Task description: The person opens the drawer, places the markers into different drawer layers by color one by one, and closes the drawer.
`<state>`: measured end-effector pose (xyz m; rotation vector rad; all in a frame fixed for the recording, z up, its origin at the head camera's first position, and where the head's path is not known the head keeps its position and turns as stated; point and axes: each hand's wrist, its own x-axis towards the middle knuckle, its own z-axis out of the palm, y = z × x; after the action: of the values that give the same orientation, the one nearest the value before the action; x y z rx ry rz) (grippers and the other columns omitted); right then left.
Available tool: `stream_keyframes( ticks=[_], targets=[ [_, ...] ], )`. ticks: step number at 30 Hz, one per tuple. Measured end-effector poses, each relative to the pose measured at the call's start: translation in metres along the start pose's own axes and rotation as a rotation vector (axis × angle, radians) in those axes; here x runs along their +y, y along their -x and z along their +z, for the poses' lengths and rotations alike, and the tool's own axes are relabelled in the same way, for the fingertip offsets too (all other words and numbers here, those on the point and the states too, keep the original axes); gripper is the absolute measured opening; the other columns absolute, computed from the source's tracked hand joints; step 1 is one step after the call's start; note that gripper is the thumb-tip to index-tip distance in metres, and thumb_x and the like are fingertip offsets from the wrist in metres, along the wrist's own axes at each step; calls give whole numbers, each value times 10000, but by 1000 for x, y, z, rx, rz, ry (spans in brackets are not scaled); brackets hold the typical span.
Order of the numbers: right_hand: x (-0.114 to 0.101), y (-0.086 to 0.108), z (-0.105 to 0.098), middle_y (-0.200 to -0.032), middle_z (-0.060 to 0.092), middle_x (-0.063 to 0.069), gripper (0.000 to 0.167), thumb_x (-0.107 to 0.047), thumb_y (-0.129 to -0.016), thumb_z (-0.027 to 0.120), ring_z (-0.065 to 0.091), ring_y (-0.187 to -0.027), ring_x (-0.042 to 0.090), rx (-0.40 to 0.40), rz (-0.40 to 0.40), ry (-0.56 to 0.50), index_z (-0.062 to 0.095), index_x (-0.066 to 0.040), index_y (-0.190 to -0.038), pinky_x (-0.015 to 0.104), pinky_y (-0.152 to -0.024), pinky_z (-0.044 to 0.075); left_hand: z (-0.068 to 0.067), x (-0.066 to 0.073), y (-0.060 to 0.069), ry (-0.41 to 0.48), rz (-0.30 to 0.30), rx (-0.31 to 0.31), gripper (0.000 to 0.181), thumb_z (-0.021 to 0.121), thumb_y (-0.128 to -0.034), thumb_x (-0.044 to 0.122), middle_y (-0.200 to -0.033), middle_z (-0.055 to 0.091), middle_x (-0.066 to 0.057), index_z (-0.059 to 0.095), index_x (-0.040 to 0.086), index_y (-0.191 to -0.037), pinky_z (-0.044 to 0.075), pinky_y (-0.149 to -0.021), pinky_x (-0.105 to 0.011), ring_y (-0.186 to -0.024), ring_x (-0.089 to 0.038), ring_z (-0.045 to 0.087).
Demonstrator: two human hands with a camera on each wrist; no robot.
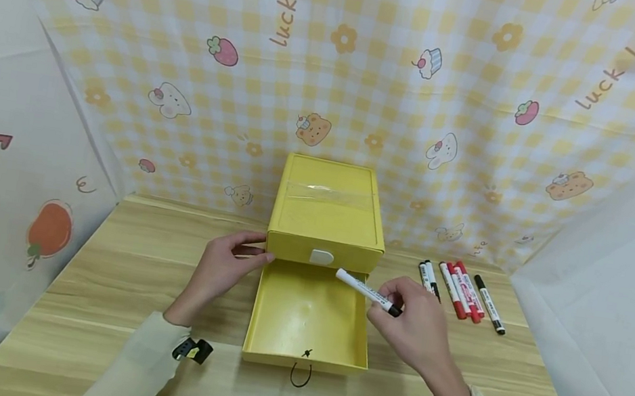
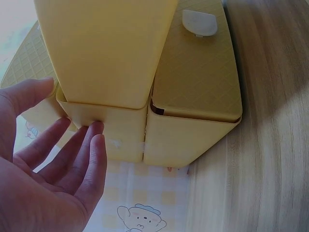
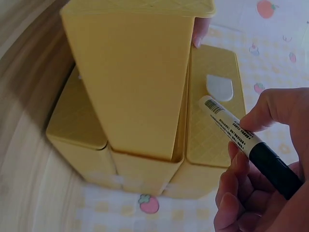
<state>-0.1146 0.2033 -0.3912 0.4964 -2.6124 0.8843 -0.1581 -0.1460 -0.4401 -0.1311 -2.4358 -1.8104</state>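
Yellow drawer [image 1: 306, 313] stands open — right hand [image 1: 415, 325] pinches marker [image 1: 364, 289].

Checked cloth [image 1: 369, 96] behind wooden table [image 1: 129, 265]

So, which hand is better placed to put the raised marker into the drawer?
Probably the right hand: it holds the raised marker near the drawer, while the left hand touches the yellow cabinet.

From above, a hand could pass into the open drawer [image 1: 304, 326]; the yellow cabinet [image 1: 323, 216] blocks its rear, the left hand [image 1: 226, 262] the cabinet's left.
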Motion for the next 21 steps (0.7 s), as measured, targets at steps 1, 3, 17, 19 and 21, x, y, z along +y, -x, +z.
stream_keyframes(
  ticks=[1, 3, 17, 19, 21],
  targets=[
    [-2, -2, 1, -748, 561, -97, 114, -112, -802, 782, 477, -634, 90, -6, -4, 1, 711, -160, -877, 276, -563, 384, 0, 0, 0, -1, 0, -1, 436, 878, -973, 207, -1307, 768, -160, 766, 38, -1358, 640, -853, -335, -1153, -333, 772],
    [-5, -5, 4, -752, 559, -101, 113, -120, -797, 778, 476, -638, 95, -15, -17, 5, 708, -167, -873, 277, -562, 383, 0, 0, 0, 0, -1, -3, 439, 877, -975, 206, -1310, 766, -160, 763, 37, -1363, 640, -848, -328, -1154, -334, 771],
    [-32, -26, 18, -741, 503, -116, 101, -158, -814, 783, 444, -663, 77, -93, -141, 60, 689, -178, -845, 266, -552, 372, 0, 1, 0, 3, -3, -2, 448, 883, -967, 209, -1297, 775, -153, 764, 34, -1363, 644, -882, -384, -1144, -324, 777],
    [-35, -28, 20, -741, 503, -118, 98, -169, -816, 782, 447, -673, 85, -113, -148, 71, 690, -178, -847, 274, -565, 376, 0, 1, 0, 4, -1, -3, 448, 883, -967, 208, -1295, 776, -153, 764, 33, -1362, 644, -881, -382, -1142, -324, 778],
    [-38, -30, 21, -738, 505, -115, 99, -181, -812, 785, 451, -675, 92, -131, -161, 86, 693, -173, -847, 278, -568, 378, 0, 1, 0, 3, 0, -3, 448, 883, -967, 209, -1296, 776, -153, 764, 34, -1361, 645, -882, -386, -1142, -325, 778]
  ],
)
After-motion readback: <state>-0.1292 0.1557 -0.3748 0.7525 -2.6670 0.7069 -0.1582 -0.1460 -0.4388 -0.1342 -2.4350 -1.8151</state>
